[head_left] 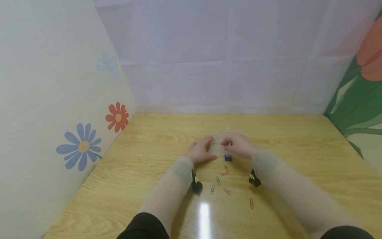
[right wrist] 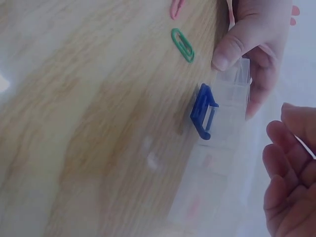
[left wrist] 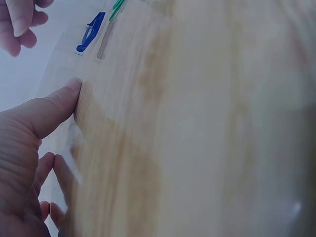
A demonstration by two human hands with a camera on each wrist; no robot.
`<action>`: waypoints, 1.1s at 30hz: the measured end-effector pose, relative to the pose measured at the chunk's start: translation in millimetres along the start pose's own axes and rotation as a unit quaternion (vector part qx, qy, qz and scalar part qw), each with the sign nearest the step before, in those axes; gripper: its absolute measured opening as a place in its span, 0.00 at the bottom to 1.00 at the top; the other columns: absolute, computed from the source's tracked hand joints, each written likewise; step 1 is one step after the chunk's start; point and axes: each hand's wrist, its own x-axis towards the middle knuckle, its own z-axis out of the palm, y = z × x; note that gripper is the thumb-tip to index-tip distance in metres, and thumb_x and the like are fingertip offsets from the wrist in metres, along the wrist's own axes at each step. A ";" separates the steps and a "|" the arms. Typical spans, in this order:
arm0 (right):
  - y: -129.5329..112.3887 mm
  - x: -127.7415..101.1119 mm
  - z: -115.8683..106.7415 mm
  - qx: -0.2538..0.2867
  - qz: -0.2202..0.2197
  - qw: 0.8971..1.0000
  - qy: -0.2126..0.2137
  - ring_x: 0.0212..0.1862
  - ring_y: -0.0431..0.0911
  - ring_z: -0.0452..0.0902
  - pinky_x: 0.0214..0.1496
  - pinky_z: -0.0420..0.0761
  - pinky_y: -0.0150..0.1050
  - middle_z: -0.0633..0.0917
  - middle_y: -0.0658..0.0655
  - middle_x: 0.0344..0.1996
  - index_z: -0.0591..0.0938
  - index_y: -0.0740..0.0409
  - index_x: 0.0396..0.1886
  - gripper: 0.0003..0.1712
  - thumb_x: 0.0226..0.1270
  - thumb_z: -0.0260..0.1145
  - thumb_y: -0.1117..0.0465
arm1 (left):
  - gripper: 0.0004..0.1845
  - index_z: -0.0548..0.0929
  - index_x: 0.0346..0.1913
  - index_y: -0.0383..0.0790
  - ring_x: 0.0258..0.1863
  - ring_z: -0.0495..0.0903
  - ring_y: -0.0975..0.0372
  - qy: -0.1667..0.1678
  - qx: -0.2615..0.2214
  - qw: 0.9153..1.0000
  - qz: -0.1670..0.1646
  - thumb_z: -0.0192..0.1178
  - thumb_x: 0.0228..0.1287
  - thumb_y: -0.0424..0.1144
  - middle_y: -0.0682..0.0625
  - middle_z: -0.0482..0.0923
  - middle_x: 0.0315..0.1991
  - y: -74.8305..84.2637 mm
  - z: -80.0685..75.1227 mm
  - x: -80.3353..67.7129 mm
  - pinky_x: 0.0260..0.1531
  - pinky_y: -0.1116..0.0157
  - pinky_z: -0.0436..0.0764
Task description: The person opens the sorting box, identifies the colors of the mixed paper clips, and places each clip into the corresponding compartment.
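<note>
A small clear plastic box (head_left: pixel 220 146) with a blue latch (head_left: pixel 228 157) lies at the table's middle, between both hands. My left hand (head_left: pixel 206 147) holds its left end: the thumb (right wrist: pixel 232 42) presses the near side and the fingers curl behind the far side. In the left wrist view that thumb (left wrist: pixel 52 111) lies against the box's edge (left wrist: pixel 66 79). My right hand (head_left: pixel 228 143) is at the box's right end. In the right wrist view its fingers (right wrist: pixel 289 168) hang loosely curled just beside the box (right wrist: pixel 222 148), holding nothing that I can see. The latch (right wrist: pixel 203 111) faces me.
Several coloured paper clips lie on the wooden table (head_left: pixel 298 149) in front of the box: a green one (head_left: pixel 226 168), a red one (head_left: pixel 226 191), an orange one (head_left: pixel 251 203). Walls close the table on the left (head_left: pixel 59 116), back and right.
</note>
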 end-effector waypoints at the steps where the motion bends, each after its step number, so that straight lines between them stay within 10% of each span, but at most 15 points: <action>1: 1.0 -1.7 0.0 0.001 0.000 1.000 -0.001 0.48 0.51 0.78 0.55 0.76 0.50 0.84 0.55 0.42 0.83 0.61 0.48 0.13 0.65 0.64 0.64 | 0.46 0.61 0.73 0.51 0.72 0.56 0.59 0.000 0.000 1.000 0.000 0.69 0.52 0.58 0.55 0.55 0.74 0.1 0.1 0.2 0.69 0.47 0.47; 33: 16.7 -78.3 2.2 0.005 -0.041 0.994 -0.099 0.37 0.41 0.76 0.41 0.77 0.40 0.83 0.47 0.36 0.86 0.51 0.39 0.07 0.60 0.69 0.62 | 0.46 0.61 0.73 0.52 0.72 0.56 0.59 -0.002 -0.008 1.000 -0.003 0.70 0.52 0.56 0.55 0.55 0.74 0.1 1.8 0.7 0.69 0.47 0.45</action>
